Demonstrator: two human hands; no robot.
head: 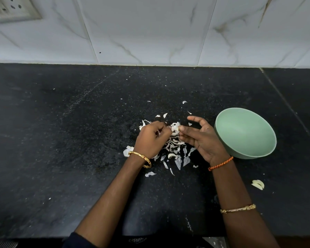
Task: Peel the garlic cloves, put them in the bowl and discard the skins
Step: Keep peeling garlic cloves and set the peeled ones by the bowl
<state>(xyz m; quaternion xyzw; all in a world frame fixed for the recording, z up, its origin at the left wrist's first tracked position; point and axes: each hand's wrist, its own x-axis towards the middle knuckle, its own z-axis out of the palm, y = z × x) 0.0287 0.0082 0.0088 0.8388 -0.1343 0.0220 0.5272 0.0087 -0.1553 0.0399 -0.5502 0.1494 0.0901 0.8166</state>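
Two bare forearms reach up from the near edge of the speckled black stone counter (61, 140), each ending in a hand working over a scatter of papery white garlic skins (175, 149). Nearest on the right side, two pale peeled garlic cloves (257, 184) lie together on the counter, well apart from the hands and nearer than the bowl. A thin gold bangle (237, 208) sits on the right forearm, and a braided orange thread band (220, 164) circles the right wrist. A gold bangle (141, 158) sits at the left wrist. One curved pale garlic clove (171, 155) lies among the skins, between the two wrists.

The left hand (150, 138) is curled tightly, its fingertips pinching at a small white garlic clove with skin (175, 128) held between both hands above the pile. The right hand (202, 138) pinches that same clove between thumb and a fingertip, while its remaining fingers spread loosely, one lifted towards the far side. Which part of the clove is bare cannot be told.

Just beside the right hand stands a pale green round bowl (222, 122), tilted open to the camera, its inside showing nothing but green. Farther off, smaller skin flakes dot the counter, which ends at a white marble-veined tiled wall (150, 29) carrying a grimy white socket plate (11, 9) at its upper left.
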